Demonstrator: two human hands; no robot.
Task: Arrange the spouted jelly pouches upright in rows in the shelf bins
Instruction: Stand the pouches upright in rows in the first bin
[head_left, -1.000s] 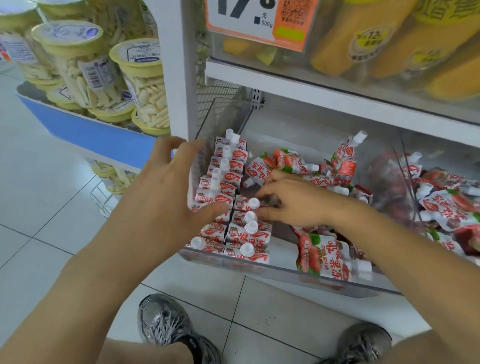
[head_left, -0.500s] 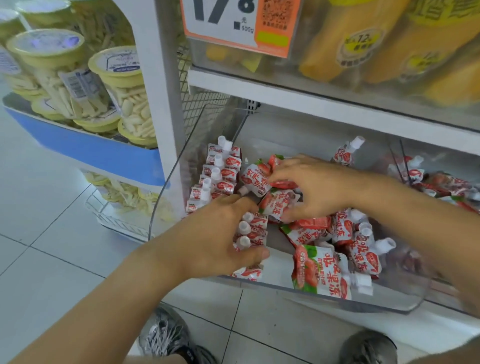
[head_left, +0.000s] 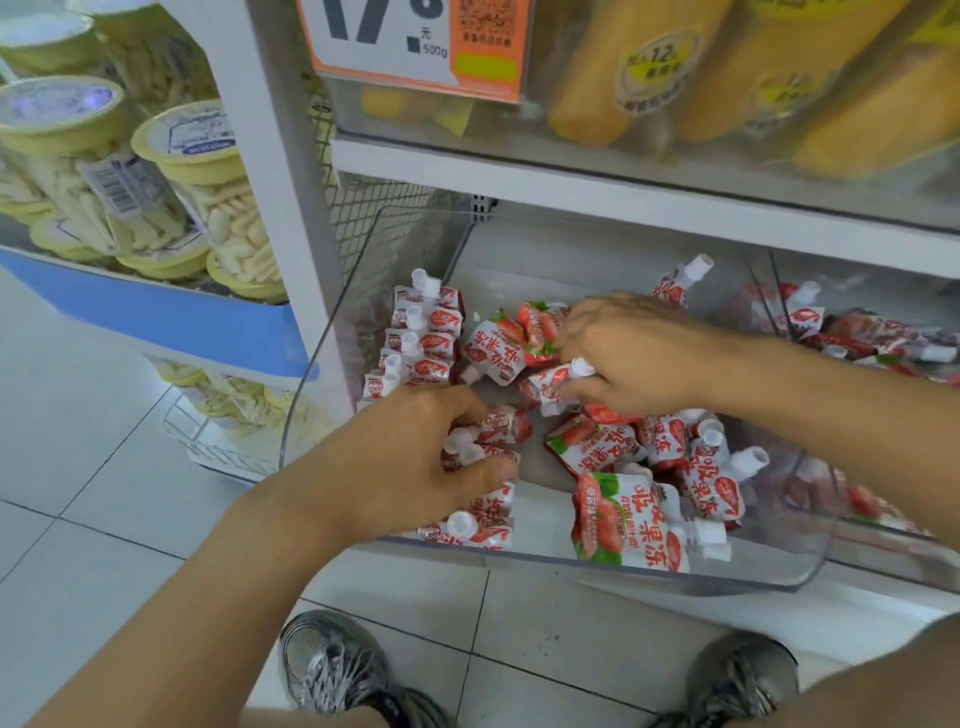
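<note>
Both hands are inside the clear bin (head_left: 545, 558): the left hand (head_left: 410, 462) curls its fingers (head_left: 480, 473) round upright pouches (head_left: 491, 431) near the bin's front-left, while the right hand (head_left: 639, 353) pinches one pouch (head_left: 553, 384) at the bin's middle, spout up.

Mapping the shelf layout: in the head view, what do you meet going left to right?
Tubs of white snacks → white shelf post → upright pouch row → right hand → neighbouring bin of pouches.
</note>
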